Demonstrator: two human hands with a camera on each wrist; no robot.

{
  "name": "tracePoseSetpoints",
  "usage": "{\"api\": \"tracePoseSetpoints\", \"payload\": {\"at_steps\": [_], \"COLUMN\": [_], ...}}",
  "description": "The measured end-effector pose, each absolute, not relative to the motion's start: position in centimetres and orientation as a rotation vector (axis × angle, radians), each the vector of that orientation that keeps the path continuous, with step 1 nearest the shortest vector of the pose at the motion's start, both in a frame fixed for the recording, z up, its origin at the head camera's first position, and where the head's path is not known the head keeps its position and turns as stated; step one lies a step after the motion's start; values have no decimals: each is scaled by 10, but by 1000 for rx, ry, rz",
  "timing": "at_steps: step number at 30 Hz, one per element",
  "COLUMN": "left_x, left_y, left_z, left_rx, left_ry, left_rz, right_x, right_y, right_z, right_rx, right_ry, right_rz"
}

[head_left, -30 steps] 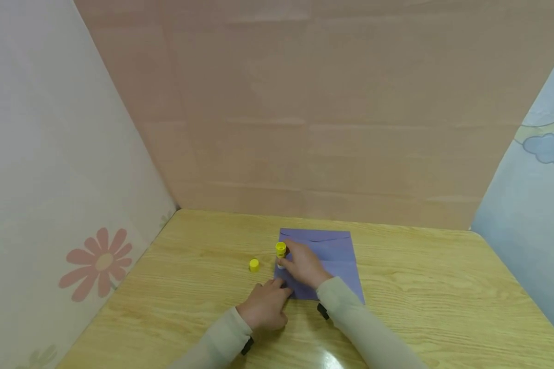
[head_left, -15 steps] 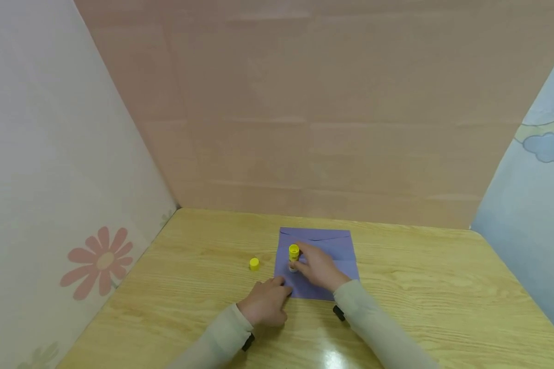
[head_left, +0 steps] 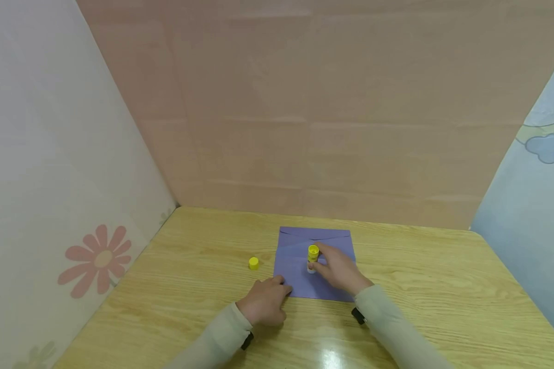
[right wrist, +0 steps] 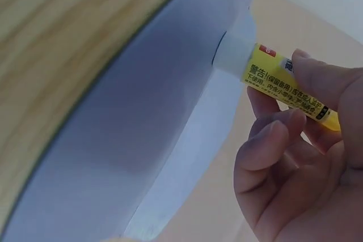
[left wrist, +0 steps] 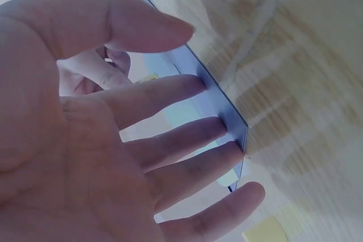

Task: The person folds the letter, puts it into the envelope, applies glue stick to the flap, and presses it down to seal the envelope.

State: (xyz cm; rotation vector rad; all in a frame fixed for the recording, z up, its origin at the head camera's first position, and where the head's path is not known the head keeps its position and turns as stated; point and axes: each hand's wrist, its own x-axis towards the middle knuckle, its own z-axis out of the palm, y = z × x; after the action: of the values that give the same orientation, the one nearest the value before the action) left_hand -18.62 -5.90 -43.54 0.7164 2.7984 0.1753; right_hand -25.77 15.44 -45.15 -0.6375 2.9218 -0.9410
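Note:
A purple envelope (head_left: pixel 295 279) lies on the table, its flap side at the far end. My right hand (head_left: pixel 339 266) pinches a yellow and white glue stick (head_left: pixel 313 253) upright, its white end down against the envelope. The right wrist view shows the printed label on the glue stick (right wrist: pixel 283 83) between thumb and fingers. My left hand (head_left: pixel 264 301) rests at the envelope's near left corner. In the left wrist view, its extended fingers (left wrist: pixel 193 168) press the envelope's edge (left wrist: pixel 218 103), with nothing gripped.
A yellow cap (head_left: pixel 254 263) stands on the wooden table (head_left: pixel 203 256), left of the envelope. A tan backdrop (head_left: pixel 304 154) rises behind the table. A white panel with a pink flower (head_left: pixel 102 259) stands at the left, a pale blue one (head_left: pixel 531 230) at the right.
My right hand has slid the glue stick to the right across the envelope, from its left edge to around its middle. The left hand has stayed at the corner.

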Motion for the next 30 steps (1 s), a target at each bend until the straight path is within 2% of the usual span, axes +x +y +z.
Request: {"api": "tracePoseSetpoints", "payload": {"at_steps": [19,30], "left_x": [-184,-184], "left_y": [-61,-62], "left_z": [-434,-436], "left_rx": [728,734], "left_ry": [2796,2807], "left_rz": [194,194], "right_x": [-249,-248], "right_y": [197,229], "right_z": [-445,-441], "right_rx": [-590,-471], "right_ry": [3010,3011], "right_rz": [-848,-852]}}
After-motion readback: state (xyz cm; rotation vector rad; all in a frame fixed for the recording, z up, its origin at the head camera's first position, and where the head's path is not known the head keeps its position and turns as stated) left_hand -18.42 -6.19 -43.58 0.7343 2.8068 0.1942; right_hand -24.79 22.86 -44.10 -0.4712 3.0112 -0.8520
